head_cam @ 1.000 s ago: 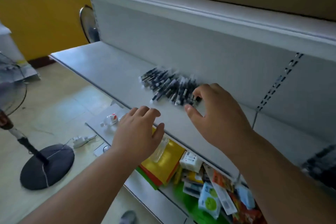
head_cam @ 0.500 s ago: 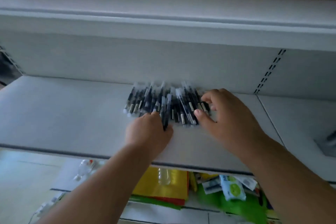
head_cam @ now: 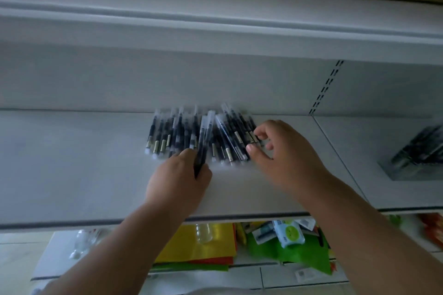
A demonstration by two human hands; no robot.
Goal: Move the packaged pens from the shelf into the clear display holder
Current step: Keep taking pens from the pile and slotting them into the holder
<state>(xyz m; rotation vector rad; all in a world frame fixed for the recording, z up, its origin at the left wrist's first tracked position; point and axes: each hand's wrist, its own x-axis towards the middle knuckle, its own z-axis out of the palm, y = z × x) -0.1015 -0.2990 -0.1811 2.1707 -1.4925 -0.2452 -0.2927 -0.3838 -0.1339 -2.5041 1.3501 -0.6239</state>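
Left hand [head_cam: 178,182] pinches one packaged pen [head_cam: 203,143], its far end raised off the pile of packaged pens [head_cam: 203,136] on the shelf [head_cam: 72,163]. Right hand [head_cam: 282,155], fingers loosely spread, touches the pile's right edge. Gather several, lift flat. Half a second ago the left hand's pen lay lower.

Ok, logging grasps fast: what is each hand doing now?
Left hand: grips packaged pens.
Right hand: open, fingers at the pen pile, holding nothing.
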